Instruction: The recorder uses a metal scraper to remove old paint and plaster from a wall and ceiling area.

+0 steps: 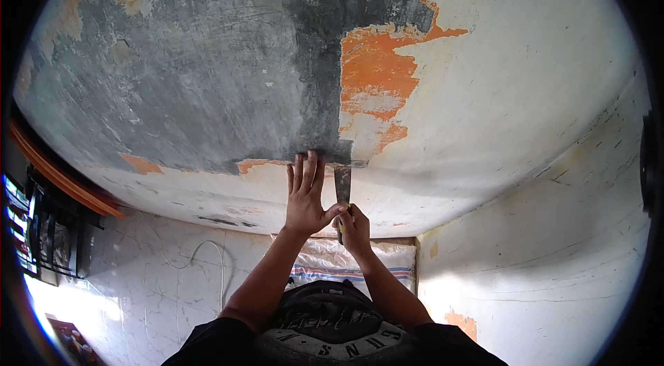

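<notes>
My right hand [355, 226] grips the handle of a scraper [342, 187] with a flat, stained metal blade. The blade points away from me, its tip at the lower edge of the bare grey patch [223, 80] on the painted wall [498, 86]. Beside it, my left hand [306, 205] lies flat with fingers extended, the fingertips on the grey area. Its thumb reaches across to my right thumb near the handle. Orange paint [378, 73] shows along the ragged border between the grey patch and the off-white coat.
A woven sack [358, 262] with coloured stripes lies below my hands. At left are an orange-brown ledge [62, 174], black bars [57, 231] and marbled tiles [140, 262] with a white cable [222, 262]. An adjoining wall [519, 241] stands at right.
</notes>
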Demonstrator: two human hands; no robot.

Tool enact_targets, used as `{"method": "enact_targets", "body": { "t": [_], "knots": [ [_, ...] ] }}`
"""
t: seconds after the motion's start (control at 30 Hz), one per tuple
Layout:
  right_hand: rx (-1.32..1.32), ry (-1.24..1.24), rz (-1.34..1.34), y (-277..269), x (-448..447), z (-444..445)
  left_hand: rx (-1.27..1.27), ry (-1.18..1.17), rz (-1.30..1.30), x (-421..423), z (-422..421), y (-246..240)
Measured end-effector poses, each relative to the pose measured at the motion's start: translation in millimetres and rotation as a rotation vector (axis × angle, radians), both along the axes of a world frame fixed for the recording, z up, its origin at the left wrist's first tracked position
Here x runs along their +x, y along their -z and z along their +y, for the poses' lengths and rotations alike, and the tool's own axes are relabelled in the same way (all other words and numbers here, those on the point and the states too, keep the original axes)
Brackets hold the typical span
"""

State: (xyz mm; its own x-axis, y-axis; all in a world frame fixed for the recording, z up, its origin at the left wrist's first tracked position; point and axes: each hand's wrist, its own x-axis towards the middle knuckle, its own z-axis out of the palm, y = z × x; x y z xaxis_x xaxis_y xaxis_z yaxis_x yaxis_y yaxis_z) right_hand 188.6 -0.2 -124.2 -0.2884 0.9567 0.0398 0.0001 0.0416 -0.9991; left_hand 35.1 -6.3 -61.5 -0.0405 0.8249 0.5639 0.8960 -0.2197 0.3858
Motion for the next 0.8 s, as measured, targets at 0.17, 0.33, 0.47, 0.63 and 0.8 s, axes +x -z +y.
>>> {"method": "enact_targets", "body": {
  "t": [0.17,0.33,0.47,0.63,0.8],
  "knots": [
    [-0.005,0.042,0.121,5,-10,-2,0.000,0.008,0.022,-2,3,3],
    [0.070,0.034,0.204,-19,-23,17,0.021,0.046,-0.043,-3,5,-3],
    [0.019,0.055,0.150,7,-12,5,-0.023,0.019,-0.001,0,1,-2],
    [0.006,0.098,0.305,-27,-9,8,-0.025,0.003,0.013,-1,1,-3],
    [-0.011,0.062,0.278,-19,-4,13,-0.004,0.013,-0.024,4,3,-2]
  ]
}}
